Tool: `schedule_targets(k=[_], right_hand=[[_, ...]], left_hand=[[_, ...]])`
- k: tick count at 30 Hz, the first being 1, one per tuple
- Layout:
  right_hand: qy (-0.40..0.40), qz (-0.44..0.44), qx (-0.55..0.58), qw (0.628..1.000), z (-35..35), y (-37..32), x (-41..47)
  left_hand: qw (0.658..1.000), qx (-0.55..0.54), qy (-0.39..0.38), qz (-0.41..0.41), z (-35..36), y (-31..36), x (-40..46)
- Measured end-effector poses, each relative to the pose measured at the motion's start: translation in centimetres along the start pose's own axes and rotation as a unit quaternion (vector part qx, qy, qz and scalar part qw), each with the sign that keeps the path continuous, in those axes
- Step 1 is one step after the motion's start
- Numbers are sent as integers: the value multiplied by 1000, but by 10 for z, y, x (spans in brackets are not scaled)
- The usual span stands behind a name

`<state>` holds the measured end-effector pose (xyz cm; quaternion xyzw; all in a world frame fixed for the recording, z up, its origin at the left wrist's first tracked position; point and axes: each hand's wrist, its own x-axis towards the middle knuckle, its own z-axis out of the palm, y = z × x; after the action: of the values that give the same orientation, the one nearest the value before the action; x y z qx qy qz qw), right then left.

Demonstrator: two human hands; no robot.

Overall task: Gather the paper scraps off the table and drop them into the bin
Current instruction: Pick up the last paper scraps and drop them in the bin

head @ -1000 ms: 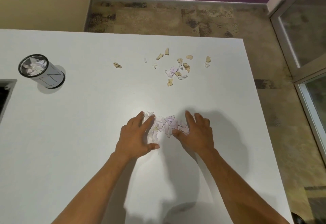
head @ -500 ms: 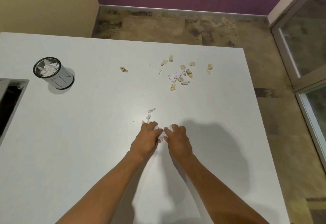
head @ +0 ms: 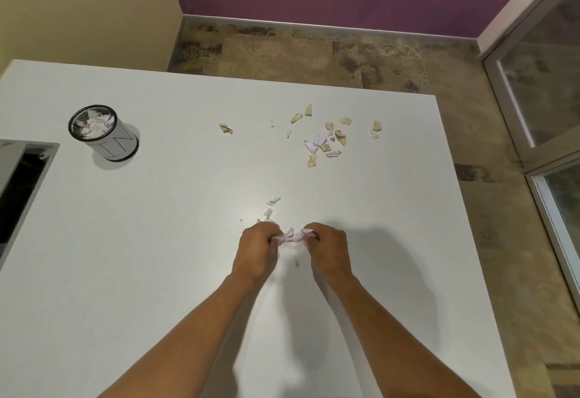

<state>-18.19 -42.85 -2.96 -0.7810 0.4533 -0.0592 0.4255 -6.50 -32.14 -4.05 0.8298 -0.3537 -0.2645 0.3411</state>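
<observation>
Both hands are closed on one bunch of white and lilac paper scraps [head: 293, 236], held between them a little above the white table [head: 163, 240]. My left hand [head: 257, 248] grips its left end and my right hand [head: 329, 248] its right end. A few loose white scraps [head: 270, 207] lie just beyond my left hand. Farther back, several tan and white scraps [head: 326, 138] are scattered, with one tan scrap [head: 225, 128] apart to the left. The small round bin [head: 102, 131], black-rimmed and holding white scraps, stands at the far left.
A dark rectangular opening with a grey frame [head: 22, 184] sits at the table's left edge. The table's right edge [head: 464, 225] drops to a mottled floor. Glass door panels [head: 546, 84] stand at the right.
My hands swept the spread scraps together, closed on them and lifted the bunch off the table. A few white scraps stayed behind. The camera tilted up slightly.
</observation>
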Motion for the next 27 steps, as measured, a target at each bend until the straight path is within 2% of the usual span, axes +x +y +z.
schedule_targets(k=[2,4,7,9,15,21,27], right_hand=[[13,72,121,990,-2,-6,0],[23,104,183,977,-2,-12,-1],[11,97,244,965,-1,-23,-3],[-5,101,315,944,3,-33,-5],[-46,123,412,902,29,-72,-7],[-76,117,489,861,60,-109,-3],[-54,114,455,881,82,-133,2]], left_hand=[[995,-77,31,-61,-6,2,-1],[982,-149,38,-112,-16,5,-1],[964,-209,47,-156,-33,2,2],[951,-245,65,-179,-50,-2,4],[926,-291,128,-204,-120,-28,14],[912,-282,225,-198,-209,-60,37],[915,-192,299,-193,-283,-83,78]])
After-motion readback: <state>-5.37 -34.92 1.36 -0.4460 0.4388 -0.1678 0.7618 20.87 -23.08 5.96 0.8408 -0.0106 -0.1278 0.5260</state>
